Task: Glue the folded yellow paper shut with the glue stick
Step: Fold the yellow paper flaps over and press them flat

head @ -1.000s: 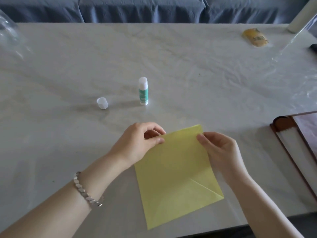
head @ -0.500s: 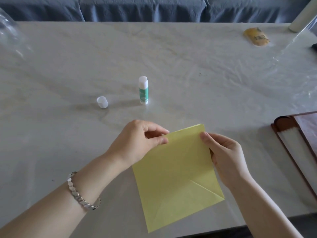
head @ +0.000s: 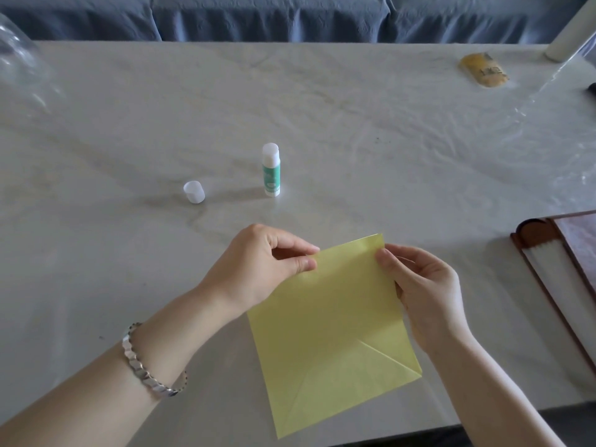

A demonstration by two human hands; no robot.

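Both hands, left (head: 258, 269) and right (head: 425, 291), pinch the paper's (head: 329, 324) top corners near the table edge, while the uncapped glue (head: 271, 171) stands beyond, liable to dry out.

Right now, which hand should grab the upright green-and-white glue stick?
Left, probably: the left hand is nearer the glue stick; the right hand pinches the folded yellow paper farther off.

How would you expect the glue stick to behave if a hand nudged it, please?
The glue stick stands upright, tall on a narrow base, so it would probably tip easily. Being round, it may then roll across the table. Its cap is off, so the exposed tip could smear.
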